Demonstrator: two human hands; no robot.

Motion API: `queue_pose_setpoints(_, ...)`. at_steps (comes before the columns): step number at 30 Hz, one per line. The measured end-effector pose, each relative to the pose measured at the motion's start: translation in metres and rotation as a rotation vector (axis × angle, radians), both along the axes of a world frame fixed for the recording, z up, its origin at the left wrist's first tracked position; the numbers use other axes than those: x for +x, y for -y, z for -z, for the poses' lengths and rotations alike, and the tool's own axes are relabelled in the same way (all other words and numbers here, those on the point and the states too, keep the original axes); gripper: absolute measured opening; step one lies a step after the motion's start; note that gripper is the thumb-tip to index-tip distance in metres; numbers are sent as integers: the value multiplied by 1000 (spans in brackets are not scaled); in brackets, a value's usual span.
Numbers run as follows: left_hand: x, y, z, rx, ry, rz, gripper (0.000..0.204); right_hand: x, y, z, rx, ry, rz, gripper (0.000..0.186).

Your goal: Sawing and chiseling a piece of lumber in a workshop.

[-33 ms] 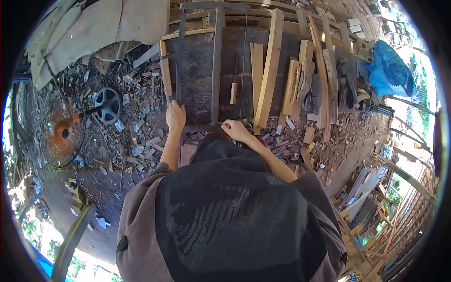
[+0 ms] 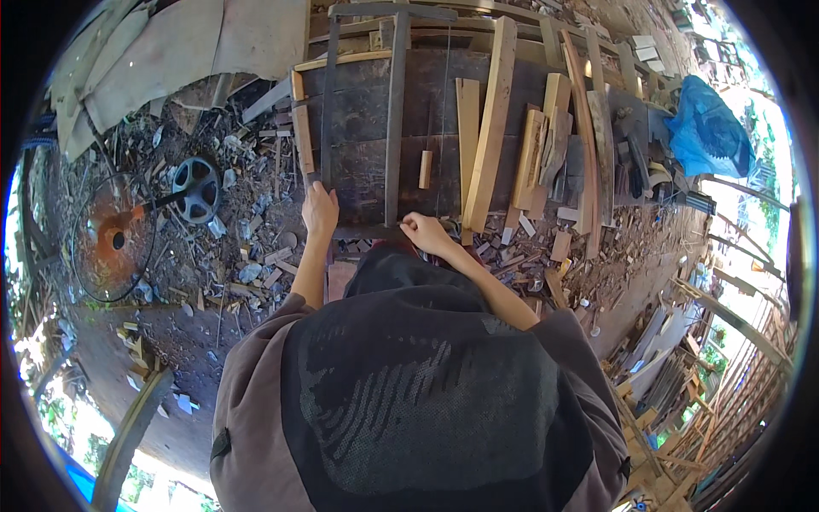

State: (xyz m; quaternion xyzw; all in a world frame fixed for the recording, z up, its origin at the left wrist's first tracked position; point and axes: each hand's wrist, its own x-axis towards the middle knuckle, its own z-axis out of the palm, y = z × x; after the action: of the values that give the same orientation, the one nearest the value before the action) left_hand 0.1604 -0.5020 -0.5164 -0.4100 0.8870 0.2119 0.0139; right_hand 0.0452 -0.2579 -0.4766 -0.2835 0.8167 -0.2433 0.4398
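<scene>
A dark wooden frame saw (image 2: 395, 119) lies lengthwise over a dark, worn bench top (image 2: 358, 162). Two long bars meet a crosspiece at its far end, and a thin line runs down its right side. My left hand (image 2: 320, 212) is closed round the near end of its left-hand bar. Beside the near end of the middle bar, my right hand (image 2: 426, 235) has its fingers curled together; what lies inside them is hidden. Between the middle bar and the thin line rests a short pale wooden handle (image 2: 424, 170) with a narrow dark shaft.
Pale planks (image 2: 490, 128) and other boards lie on the bench's right side. A blue plastic bag (image 2: 710, 128) sits at the far right. Left, an orange fan (image 2: 117, 239) with a round base (image 2: 196, 189) lies among wood scraps. Offcuts litter the ground on both sides.
My right hand has shifted very slightly away from me. The left hand and the frame saw look almost the same.
</scene>
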Motion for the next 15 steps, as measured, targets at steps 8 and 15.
queue_pose_setpoints(8, 2, 11, -20, 200, -33, -4, 35, -10, 58, -5, 182, -229, -14, 53)
queue_pose_setpoints(15, 6, 25, -9, 337, -128, -110, 38, -14, 52, 14, 167, -95, 129, 66)
